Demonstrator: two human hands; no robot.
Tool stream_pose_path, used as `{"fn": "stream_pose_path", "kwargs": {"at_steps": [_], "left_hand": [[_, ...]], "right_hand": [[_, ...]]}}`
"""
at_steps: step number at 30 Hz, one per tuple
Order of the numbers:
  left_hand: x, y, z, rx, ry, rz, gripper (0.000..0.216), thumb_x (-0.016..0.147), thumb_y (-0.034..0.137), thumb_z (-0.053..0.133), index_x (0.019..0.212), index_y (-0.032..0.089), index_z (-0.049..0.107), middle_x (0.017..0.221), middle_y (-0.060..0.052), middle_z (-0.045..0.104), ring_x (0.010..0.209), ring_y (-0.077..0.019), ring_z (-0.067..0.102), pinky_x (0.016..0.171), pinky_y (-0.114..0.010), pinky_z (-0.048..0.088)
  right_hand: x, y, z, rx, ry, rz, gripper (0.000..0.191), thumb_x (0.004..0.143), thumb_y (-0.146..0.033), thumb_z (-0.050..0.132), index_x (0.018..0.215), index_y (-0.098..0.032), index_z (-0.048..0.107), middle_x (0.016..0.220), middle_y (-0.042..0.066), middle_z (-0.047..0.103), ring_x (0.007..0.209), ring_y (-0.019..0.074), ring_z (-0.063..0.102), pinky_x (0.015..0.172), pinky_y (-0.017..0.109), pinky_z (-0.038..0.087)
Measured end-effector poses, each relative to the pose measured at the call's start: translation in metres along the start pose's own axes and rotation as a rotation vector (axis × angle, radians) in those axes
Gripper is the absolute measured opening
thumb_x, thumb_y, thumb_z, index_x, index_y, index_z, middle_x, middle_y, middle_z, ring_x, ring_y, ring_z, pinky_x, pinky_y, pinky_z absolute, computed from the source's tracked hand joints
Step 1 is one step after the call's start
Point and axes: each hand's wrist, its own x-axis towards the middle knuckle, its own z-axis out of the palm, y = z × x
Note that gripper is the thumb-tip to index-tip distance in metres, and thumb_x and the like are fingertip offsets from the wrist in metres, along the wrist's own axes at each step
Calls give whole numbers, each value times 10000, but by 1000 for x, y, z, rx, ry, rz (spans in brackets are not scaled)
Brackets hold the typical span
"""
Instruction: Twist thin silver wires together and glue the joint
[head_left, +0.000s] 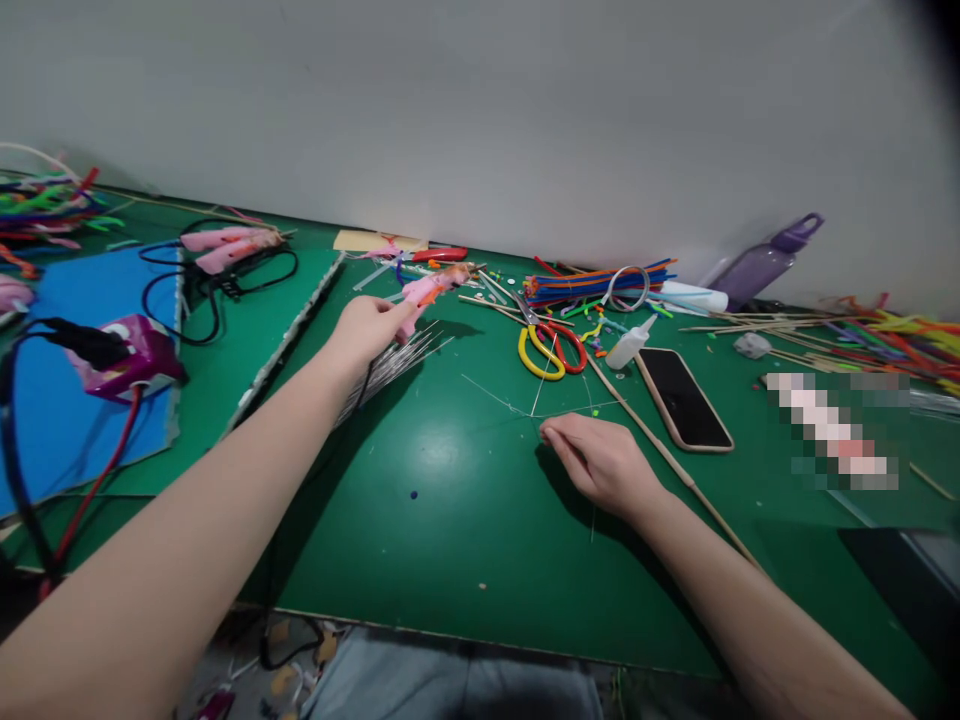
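Note:
A pink hot glue gun (437, 288) is gripped in my left hand (373, 330), raised over the table with its nozzle toward the back right. Below that hand lies a bundle of thin metal wires (397, 370). The fingertips of my right hand (592, 460) are pinched at one end of thin wire pieces (532, 413) that spread out from near the fingers. Yellow-and-red scissors (553, 350) lie just beyond the wires. A small white squeeze bottle (630, 343) and a phone (686, 400) rest to the right of them.
Beside my right forearm runs a long wooden stick (675, 462). Colourful pipe cleaners (600, 284) and a purple bottle (772, 260) stand along the wall. Another pink glue gun (232, 247), a blue sheet (67, 275) and a purple power socket (135, 362) with cables occupy the left.

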Motion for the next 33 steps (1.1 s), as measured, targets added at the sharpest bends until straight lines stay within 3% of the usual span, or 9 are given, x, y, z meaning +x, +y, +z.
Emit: {"fn": "stream_pose_path", "kwargs": {"at_steps": [7,13,17,21,28,33], "left_hand": [[-7,13,-4,-314,-9,-40,226,751,295,612,583,146,593,584,-57,609,480,-123,564,453,-224,399],[-10,18,-6,-650,-33,-265,203,764,207,654,600,129,564,545,-12,541,495,-100,589,476,-179,480],[-5,16,-6,-844,-94,-381,106,748,210,693,746,138,615,555,11,552,524,-104,608,505,-185,523],[5,9,-7,-798,-116,-416,112,751,224,689,816,153,631,594,5,585,558,-115,623,484,-193,513],[10,-4,-9,-814,-141,-373,87,777,211,649,823,145,618,705,-31,656,629,-103,642,593,-202,546],[3,-8,-7,-832,-227,-371,13,749,91,629,755,87,640,546,-18,567,558,-101,605,582,-196,547]], "right_hand": [[1,0,0,-7,-16,10,131,926,-166,461,943,-160,591,829,50,681,736,156,637,668,272,490],[1,0,0,-4,-21,16,137,931,-171,452,953,-165,587,840,50,685,747,158,640,676,276,493],[1,0,1,-6,-24,17,143,934,-176,446,950,-166,587,835,52,686,746,158,642,677,277,498],[1,-1,0,-4,-19,9,145,932,-173,444,949,-167,588,826,52,683,734,156,642,671,279,502],[1,0,0,8,-11,3,146,933,-174,442,952,-177,587,827,55,687,738,155,645,684,278,508],[1,-1,0,5,-23,6,144,932,-176,444,942,-169,588,821,55,680,732,155,637,674,278,503]]}}
